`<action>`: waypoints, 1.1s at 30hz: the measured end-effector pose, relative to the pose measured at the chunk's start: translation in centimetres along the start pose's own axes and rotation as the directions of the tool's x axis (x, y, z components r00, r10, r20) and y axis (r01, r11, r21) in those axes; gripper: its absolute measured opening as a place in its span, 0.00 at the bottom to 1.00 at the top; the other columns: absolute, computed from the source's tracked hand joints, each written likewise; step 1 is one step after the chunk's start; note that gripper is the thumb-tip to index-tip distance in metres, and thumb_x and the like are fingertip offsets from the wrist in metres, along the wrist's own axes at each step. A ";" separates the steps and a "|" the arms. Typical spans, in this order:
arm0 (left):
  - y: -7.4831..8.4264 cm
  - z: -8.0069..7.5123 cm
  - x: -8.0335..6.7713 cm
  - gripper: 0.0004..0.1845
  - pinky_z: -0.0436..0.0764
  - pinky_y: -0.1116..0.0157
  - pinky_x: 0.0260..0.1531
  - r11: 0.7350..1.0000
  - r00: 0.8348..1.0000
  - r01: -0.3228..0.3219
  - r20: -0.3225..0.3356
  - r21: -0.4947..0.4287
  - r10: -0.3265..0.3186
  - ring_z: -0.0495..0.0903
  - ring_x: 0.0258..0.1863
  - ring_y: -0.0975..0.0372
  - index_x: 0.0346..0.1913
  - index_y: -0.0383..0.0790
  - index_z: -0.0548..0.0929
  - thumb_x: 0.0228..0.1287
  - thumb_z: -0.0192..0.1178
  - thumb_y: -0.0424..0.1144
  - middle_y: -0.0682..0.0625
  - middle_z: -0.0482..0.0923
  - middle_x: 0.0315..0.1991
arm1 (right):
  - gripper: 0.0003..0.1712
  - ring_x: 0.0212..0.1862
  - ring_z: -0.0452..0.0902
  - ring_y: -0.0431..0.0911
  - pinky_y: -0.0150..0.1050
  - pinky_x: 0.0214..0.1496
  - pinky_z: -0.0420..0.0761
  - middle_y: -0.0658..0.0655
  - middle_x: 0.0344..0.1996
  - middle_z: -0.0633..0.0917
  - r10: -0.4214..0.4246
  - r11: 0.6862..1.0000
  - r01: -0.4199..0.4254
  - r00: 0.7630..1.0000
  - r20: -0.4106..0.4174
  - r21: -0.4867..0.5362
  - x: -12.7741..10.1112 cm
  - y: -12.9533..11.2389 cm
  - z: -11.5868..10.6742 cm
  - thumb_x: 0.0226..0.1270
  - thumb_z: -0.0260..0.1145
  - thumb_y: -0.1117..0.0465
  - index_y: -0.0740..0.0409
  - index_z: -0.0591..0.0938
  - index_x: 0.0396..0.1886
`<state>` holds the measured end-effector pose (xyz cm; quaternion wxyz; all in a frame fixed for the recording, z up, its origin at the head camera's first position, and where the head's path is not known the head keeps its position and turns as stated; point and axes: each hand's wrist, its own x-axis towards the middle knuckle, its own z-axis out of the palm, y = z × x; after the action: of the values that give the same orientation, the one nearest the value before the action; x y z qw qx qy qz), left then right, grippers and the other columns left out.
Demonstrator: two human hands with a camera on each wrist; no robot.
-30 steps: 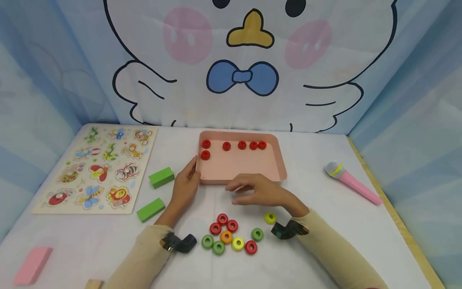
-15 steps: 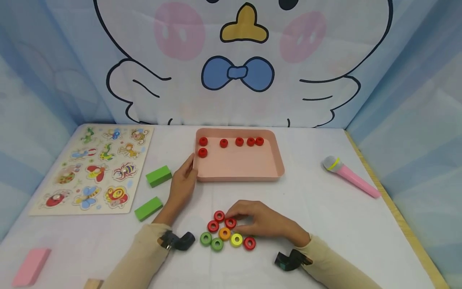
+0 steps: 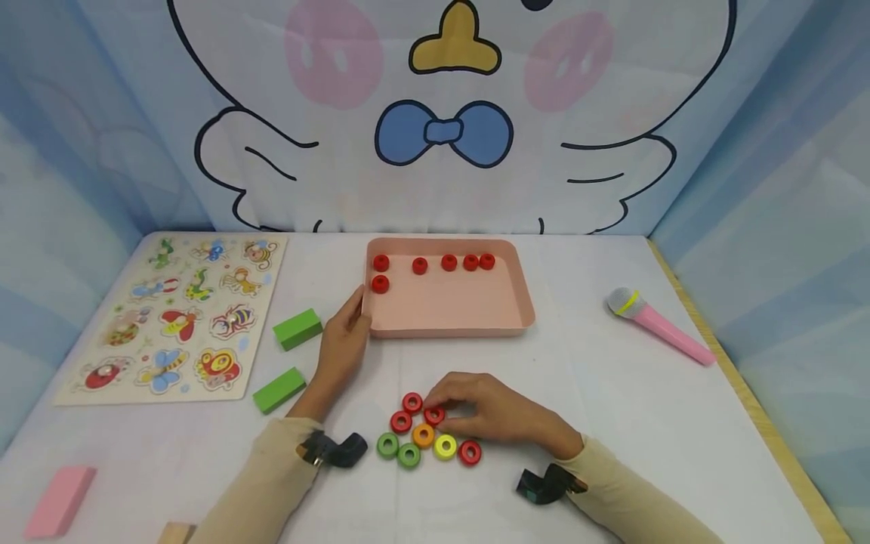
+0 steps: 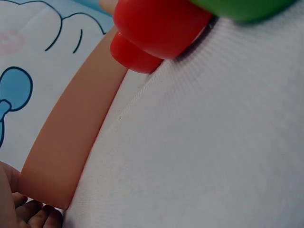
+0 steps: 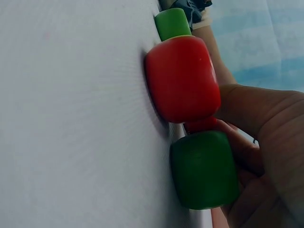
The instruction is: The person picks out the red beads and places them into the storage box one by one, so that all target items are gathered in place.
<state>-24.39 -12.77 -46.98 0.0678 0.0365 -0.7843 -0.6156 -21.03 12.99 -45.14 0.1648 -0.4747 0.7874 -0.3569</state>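
Note:
A pink tray (image 3: 519, 302) at the table's middle holds several red rings (image 3: 419, 265) along its far and left sides. My left hand (image 3: 353, 313) rests with straight fingers against the tray's front left corner; the left wrist view shows the tray wall (image 4: 61, 156) beside those fingers (image 4: 28, 213). Nearer me lies a cluster of red, green, orange and yellow rings (image 3: 423, 435). My right hand (image 3: 442, 404) lies over the cluster's right side, its fingertips pinching a red ring (image 3: 433, 414). The right wrist view shows a red ring (image 5: 183, 78) and a green ring (image 5: 204, 168) by the palm.
An insect puzzle board (image 3: 173, 317) lies at the left, with two green blocks (image 3: 297, 329) (image 3: 279, 390) beside it. A pink block (image 3: 60, 500) and a wooden block (image 3: 177, 535) sit at the near left. A pink toy microphone (image 3: 655, 325) lies at the right.
My right hand has come back from the tray's front edge to the ring cluster and settled its fingertips on a red ring. The left hand has stayed at the tray's corner.

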 end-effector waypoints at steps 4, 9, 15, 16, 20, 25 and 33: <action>0.0 -0.1 0.2 0.29 0.64 0.66 0.67 1.000 1.000 -0.001 -0.008 -0.002 0.001 0.57 0.72 0.63 0.77 0.44 0.58 0.76 0.44 0.38 0.51 0.57 0.75 | 0.18 0.52 0.76 0.36 0.34 0.57 0.78 0.44 0.50 0.82 -0.010 1.000 0.010 1.000 0.000 0.005 0.2 0.0 -0.3 0.64 0.71 0.60 0.54 0.84 0.54; 0.1 -0.4 0.3 0.28 0.64 0.67 0.67 1.000 1.000 -0.018 -0.015 -0.010 0.018 0.58 0.72 0.63 0.77 0.43 0.58 0.76 0.45 0.38 0.50 0.57 0.75 | 0.17 0.51 0.77 0.36 0.33 0.55 0.79 0.44 0.50 0.82 -0.040 0.999 0.040 0.999 -0.017 0.005 0.5 0.1 -0.8 0.64 0.71 0.61 0.53 0.84 0.53; 0.1 -0.9 0.7 0.28 0.63 0.66 0.67 0.999 0.999 -0.043 -0.018 -0.003 0.043 0.58 0.72 0.63 0.77 0.42 0.58 0.76 0.45 0.37 0.50 0.58 0.75 | 0.17 0.49 0.78 0.39 0.35 0.53 0.81 0.47 0.48 0.83 -0.034 0.998 0.038 0.996 -0.082 0.043 1.5 0.3 -3.0 0.63 0.71 0.63 0.56 0.84 0.53; 0.1 -1.0 0.8 0.28 0.63 0.66 0.67 0.999 0.999 -0.043 -0.021 0.003 0.043 0.58 0.72 0.63 0.77 0.42 0.58 0.76 0.45 0.38 0.50 0.58 0.74 | 0.18 0.50 0.78 0.39 0.35 0.53 0.81 0.47 0.48 0.83 -0.028 0.998 0.033 0.995 -0.094 0.048 1.9 0.3 -3.6 0.63 0.71 0.63 0.57 0.84 0.53; 0.0 -1.3 0.8 0.28 0.63 0.64 0.68 1.000 0.999 -0.027 -0.035 0.016 0.027 0.58 0.72 0.62 0.77 0.44 0.58 0.76 0.45 0.39 0.51 0.58 0.74 | 0.19 0.51 0.78 0.42 0.37 0.55 0.80 0.49 0.49 0.83 0.002 0.998 0.007 0.989 -0.147 0.060 4.6 1.2 -6.3 0.62 0.71 0.65 0.60 0.84 0.54; -0.3 -1.1 0.6 0.28 0.63 0.64 0.68 1.000 0.999 0.005 -0.039 -0.001 -0.005 0.57 0.72 0.62 0.77 0.45 0.59 0.76 0.45 0.39 0.51 0.58 0.75 | 0.19 0.52 0.78 0.43 0.35 0.55 0.80 0.47 0.47 0.84 0.153 0.988 -0.151 0.970 -0.187 0.023 8.9 3.1 -9.0 0.63 0.72 0.62 0.55 0.85 0.55; -0.3 0.2 0.0 0.29 0.65 0.64 0.67 1.000 1.000 0.000 -0.008 -0.015 0.000 0.58 0.72 0.62 0.77 0.43 0.59 0.76 0.45 0.37 0.51 0.58 0.74 | 0.21 0.51 0.76 0.44 0.34 0.53 0.80 0.46 0.49 0.83 0.338 0.937 -0.345 0.935 -0.110 -0.047 13.5 5.9 -10.7 0.64 0.71 0.56 0.50 0.84 0.57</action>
<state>-24.42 -12.63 -47.33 0.0714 0.0384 -0.7795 -0.6212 -37.86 7.41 -40.94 0.1689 -0.3173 0.8765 -0.3203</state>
